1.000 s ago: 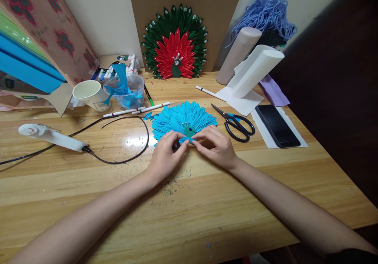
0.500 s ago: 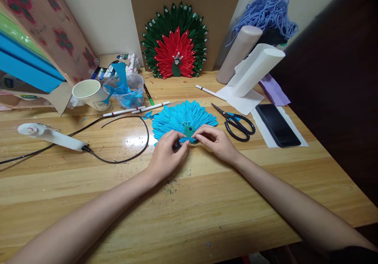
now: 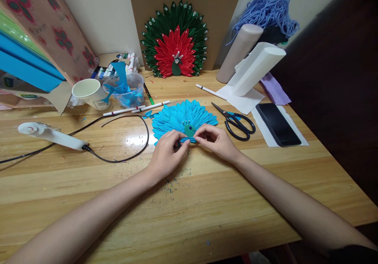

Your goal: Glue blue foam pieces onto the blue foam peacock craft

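Note:
Between my two hands is a small folded strip of blue paper. My left hand pinches its left end between thumb and fingers. At its right end, the thumb and fingertips of my right hand are pinched on it. Just behind lies a blue paper peacock with layered, pointed feathers. Its green head piece carries a dark blue dot and small crown pins. My hands hide the peacock's lower edge. Black-handled scissors lie to the right, blades pointing away to the left.
A green and red paper peacock leans at the back. Left stand a paper cup, a clear tub of blue scraps and a corded white glue gun. Right are a phone, paper rolls and white pens.
Both hands stay almost in place on the blue strip. My right fingertips have shifted very slightly; the blue strip shows a little more to their left.

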Action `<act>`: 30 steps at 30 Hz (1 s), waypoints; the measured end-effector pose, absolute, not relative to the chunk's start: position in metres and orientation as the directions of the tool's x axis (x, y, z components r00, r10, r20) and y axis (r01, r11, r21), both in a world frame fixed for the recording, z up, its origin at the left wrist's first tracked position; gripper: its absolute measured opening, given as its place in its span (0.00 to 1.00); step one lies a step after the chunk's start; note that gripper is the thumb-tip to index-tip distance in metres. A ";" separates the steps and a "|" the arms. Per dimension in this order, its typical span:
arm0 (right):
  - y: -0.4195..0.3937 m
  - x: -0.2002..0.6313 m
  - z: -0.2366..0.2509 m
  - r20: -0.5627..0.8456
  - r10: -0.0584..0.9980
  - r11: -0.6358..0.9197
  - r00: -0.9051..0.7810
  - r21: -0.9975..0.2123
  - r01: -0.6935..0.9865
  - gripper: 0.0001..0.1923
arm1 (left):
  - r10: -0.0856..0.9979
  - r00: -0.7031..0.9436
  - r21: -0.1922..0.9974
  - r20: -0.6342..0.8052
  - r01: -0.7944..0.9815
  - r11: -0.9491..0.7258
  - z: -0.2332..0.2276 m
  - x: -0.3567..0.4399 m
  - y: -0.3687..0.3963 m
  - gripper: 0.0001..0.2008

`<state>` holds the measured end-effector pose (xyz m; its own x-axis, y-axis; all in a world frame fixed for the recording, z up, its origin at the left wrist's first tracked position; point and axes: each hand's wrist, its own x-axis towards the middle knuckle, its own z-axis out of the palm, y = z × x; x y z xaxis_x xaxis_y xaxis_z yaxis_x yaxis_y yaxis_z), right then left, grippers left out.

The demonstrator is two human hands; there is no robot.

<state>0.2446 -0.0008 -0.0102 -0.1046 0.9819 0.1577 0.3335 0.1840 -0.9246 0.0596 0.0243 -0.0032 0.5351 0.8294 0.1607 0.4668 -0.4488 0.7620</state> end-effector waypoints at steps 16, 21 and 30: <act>-0.005 0.242 -0.006 0.348 0.920 0.390 -0.181 -0.764 0.515 0.02 | 0.847 0.519 0.789 0.119 0.468 -0.398 0.000 0.059 0.025 0.09; -0.009 0.240 -0.005 0.501 0.841 0.508 -0.203 -0.604 0.615 0.04 | 0.856 0.503 0.793 0.121 0.470 -0.388 0.000 0.059 0.024 0.10; -0.013 0.240 -0.007 0.612 0.736 0.594 -0.291 -0.376 0.711 0.09 | 0.865 0.484 0.801 0.131 0.463 -0.380 -0.003 0.059 0.024 0.10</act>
